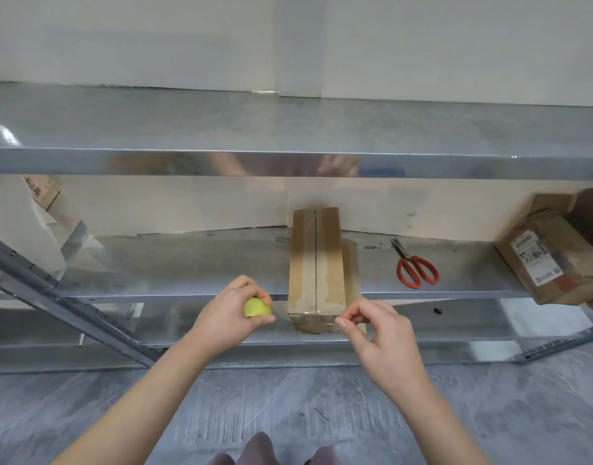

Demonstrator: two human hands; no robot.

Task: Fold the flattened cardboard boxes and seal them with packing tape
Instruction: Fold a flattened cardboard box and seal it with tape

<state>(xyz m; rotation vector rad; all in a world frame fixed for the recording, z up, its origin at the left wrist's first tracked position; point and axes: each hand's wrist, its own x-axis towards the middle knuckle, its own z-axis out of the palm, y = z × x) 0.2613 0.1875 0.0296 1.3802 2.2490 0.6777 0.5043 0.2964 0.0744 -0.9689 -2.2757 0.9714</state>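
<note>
Box: the brown box lies on the shelf. Its near end sticks out past the shelf's front edge. The top flaps are shut, with a dark gap down the middle.
Left hand: the left hand is just left of the box's near end. It curls round the yellow tape roll.
Right hand: the right hand is just right of the box's near end. It pinches the loose end of the tape.
Tape: the clear tape is pulled across the box's near end, from hand to hand.
Scissors: the red scissors lie on the shelf, right of the box.
What could go wrong: if the tape goes slack, it may twist or stick to itself. It may go on crooked and leave the gap open. A hard push could slide the box.
</note>
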